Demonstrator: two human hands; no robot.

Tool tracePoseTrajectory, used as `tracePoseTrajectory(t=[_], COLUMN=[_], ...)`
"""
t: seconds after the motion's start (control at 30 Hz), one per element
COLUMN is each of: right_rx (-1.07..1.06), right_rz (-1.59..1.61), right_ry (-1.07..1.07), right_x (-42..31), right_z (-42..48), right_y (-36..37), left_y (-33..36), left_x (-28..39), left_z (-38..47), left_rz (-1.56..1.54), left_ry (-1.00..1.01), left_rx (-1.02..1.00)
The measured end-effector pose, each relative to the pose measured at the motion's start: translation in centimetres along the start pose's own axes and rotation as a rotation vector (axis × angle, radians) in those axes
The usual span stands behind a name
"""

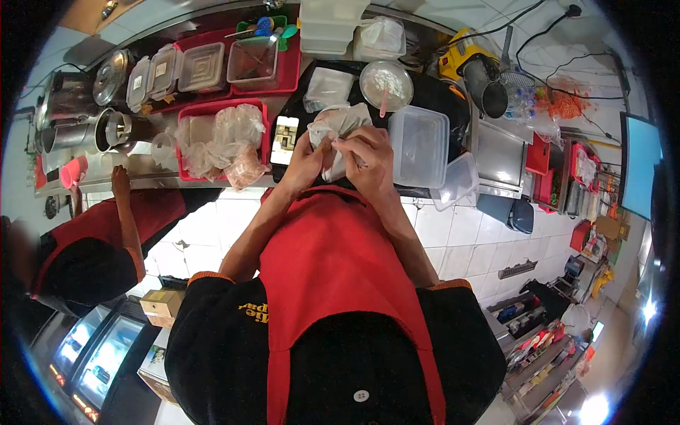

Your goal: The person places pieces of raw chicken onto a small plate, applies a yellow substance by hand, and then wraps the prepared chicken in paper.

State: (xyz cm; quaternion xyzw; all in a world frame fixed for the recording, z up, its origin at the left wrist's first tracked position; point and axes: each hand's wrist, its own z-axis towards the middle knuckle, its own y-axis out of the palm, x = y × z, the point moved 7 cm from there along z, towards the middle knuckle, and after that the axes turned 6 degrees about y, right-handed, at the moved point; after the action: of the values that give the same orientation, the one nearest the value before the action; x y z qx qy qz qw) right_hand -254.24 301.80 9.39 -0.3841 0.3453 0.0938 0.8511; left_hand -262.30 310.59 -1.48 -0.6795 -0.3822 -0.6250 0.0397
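Observation:
My left hand (305,163) and my right hand (369,159) meet over the black-covered worktop, fingertips pinching a pale plastic bag (342,121). Its crumpled film spreads beyond and below my fingers; what it contains is not clear. Beside my left hand lies a phone (285,140) with a lit screen. A rectangular clear plastic container (419,144) stands to the right of my right hand. Beyond the bag are a wrapped white packet (329,87) and a round bowl (386,85) of white powder, a pink spoon (384,102) resting in it.
At left, a red tray (182,114) holds several filled plastic bags. Behind it stand lidded containers (202,66). A loose clear lid (458,179) overhangs the front edge. A yellow appliance (459,48) is at the back right. Another person (90,271) works at far left, holding a pink cup (74,171).

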Motion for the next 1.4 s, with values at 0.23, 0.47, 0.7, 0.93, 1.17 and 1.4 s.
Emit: tracePoseTrajectory(t=[0.23, 0.47, 0.7, 0.93, 1.17, 1.4], right_rx=[-0.011, -0.579, -0.361, -0.195, 0.088, 0.175], right_rz=[0.228, 0.516, -0.069, -0.102, 0.212, 0.462], right_ry=[0.357, 0.263, 0.048, 0.108, 0.383, 1.038], right_x=[1.0, 0.2, -0.1, 1.4, 6.8, 16.5], right_z=[-0.9, -1.1, 0.0, 1.4, -1.2, -9.1], right_y=[0.0, -1.2, -0.4, 0.4, -0.7, -1.0], left_y=[-2.4, -1.6, -0.5, 0.9, 1.7, 2.9], left_x=[-1.4, -0.5, -0.4, -0.7, -1.1, -2.0], left_z=[1.3, 2.3, 3.1, 1.8, 1.2, 1.5], left_rz=[-0.279, -0.695, -0.625, -0.607, -0.573, -0.417], left_ry=[-0.147, -0.18, -0.206, -0.308, -0.357, -0.344], left_rx=[0.177, 0.034, -0.071, -0.091, -0.149, -0.23])
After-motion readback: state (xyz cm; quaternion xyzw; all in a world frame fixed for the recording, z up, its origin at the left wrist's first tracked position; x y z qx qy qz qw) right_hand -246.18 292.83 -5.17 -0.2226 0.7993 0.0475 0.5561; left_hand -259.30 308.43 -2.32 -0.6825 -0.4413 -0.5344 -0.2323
